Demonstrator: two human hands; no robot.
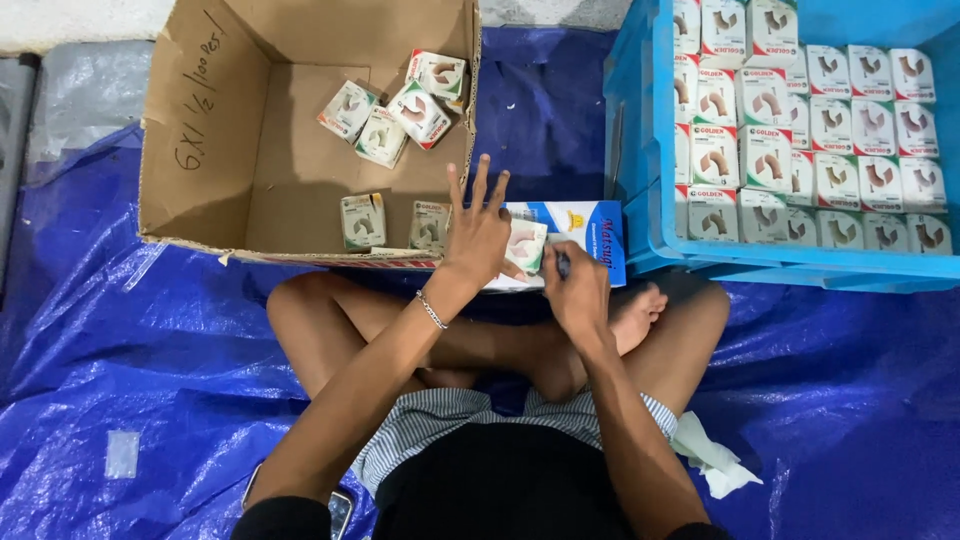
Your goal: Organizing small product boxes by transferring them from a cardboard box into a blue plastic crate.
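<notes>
My left hand (478,232) holds a small white-and-green carton (527,246) between thumb and forefinger, the other fingers spread upward. My right hand (577,288) grips a dark marker pen (562,263) with its tip against that carton. Both hands rest over a flat blue-and-white box (585,232) lying in front of my crossed legs. Just beyond stands an open cardboard box (205,150) with several of the same small cartons (418,112) loose on its bottom.
A blue plastic crate (650,215) at the right holds rows of the same small cartons (770,160). A blue tarpaulin (120,340) covers the floor. A crumpled white tissue (712,462) lies by my right knee, a phone (338,508) by my left thigh.
</notes>
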